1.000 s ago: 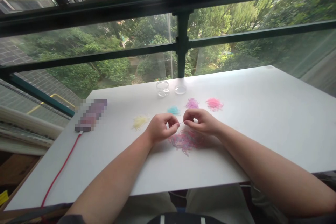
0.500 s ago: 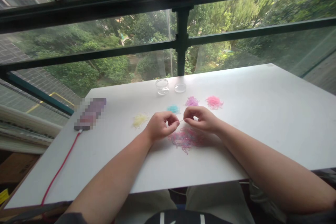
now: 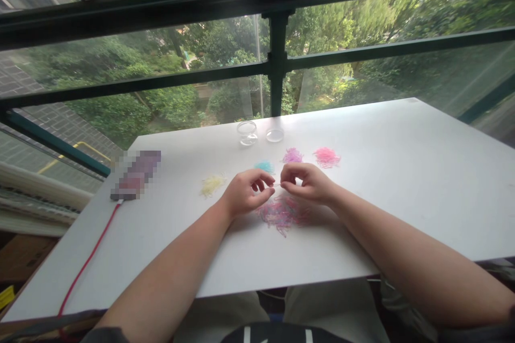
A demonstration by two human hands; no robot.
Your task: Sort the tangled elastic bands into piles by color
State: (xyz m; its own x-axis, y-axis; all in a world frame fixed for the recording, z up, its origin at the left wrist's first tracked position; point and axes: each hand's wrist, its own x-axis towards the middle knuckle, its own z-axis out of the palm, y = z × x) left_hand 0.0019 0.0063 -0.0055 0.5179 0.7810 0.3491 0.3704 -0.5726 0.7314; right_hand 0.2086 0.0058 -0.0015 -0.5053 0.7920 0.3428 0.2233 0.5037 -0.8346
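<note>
One thin strand (image 3: 277,186) is spanning the small gap betw. the fingertips at frame ctr, just above the mixed pile (image 3: 281,213). Right hand's (image 3: 308,182) grip is pinching its R end, thumb to index; left hand's (image 3: 246,191) grip is parting slightly at the L end, contact unclear. Strand's prob. v. light, soft, stretchy, easy to drop; ends are prob. offering the best hold, fingertips only. Both hands are curling inward, other fingers folding; forearms are slanting in from lower L & lower R over the white surface (image 3: 346,249).
</note>
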